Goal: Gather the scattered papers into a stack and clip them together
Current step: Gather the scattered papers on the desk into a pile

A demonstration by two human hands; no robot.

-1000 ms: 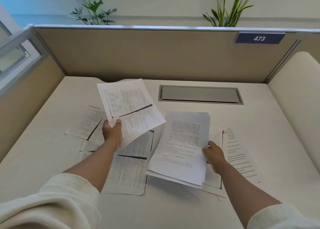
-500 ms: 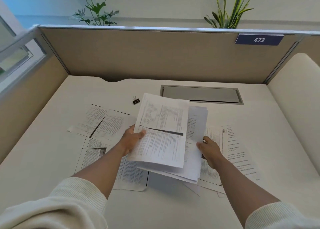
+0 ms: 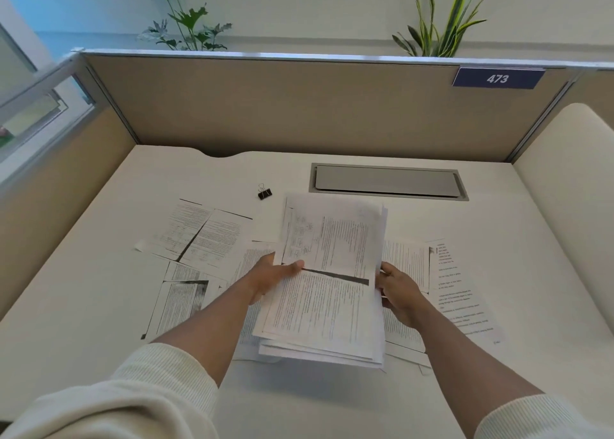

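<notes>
Item: stack (image 3: 327,292) of printed sheets, held just above the desk (image 3: 99,292) at its centre, near the front edge. Change noted — a second ago the left hand (image 3: 270,277) held one sheet apart and high to the left; that sheet now lies on top of the stack, so both hands share one bundle. Judged meaning: the gathering has advanced by one sheet, and squaring comes next.

Condition of stack: many sheets, edges uneven, lower sheets fanned out at the near edge and the right side; top sheet shows dense text, a small diagram and a dark copy band across the middle.

Hands: left hand grips the stack's left edge, thumb on top; right hand (image 3: 397,289) grips the right edge, fingers curled round it.

Still loose on the desk — sheets at left (image 3: 199,235), one at near left (image 3: 179,302), and sheets at right (image 3: 458,285) partly under the stack. The gathering is judged roughly half done.

Binder clip (image 3: 264,192): black, unused, lying beyond the stack to its left, well apart from both hands.

Surround: grey cable hatch (image 3: 387,181), partition panel (image 3: 299,106) with number plate 473 (image 3: 497,78).
</notes>
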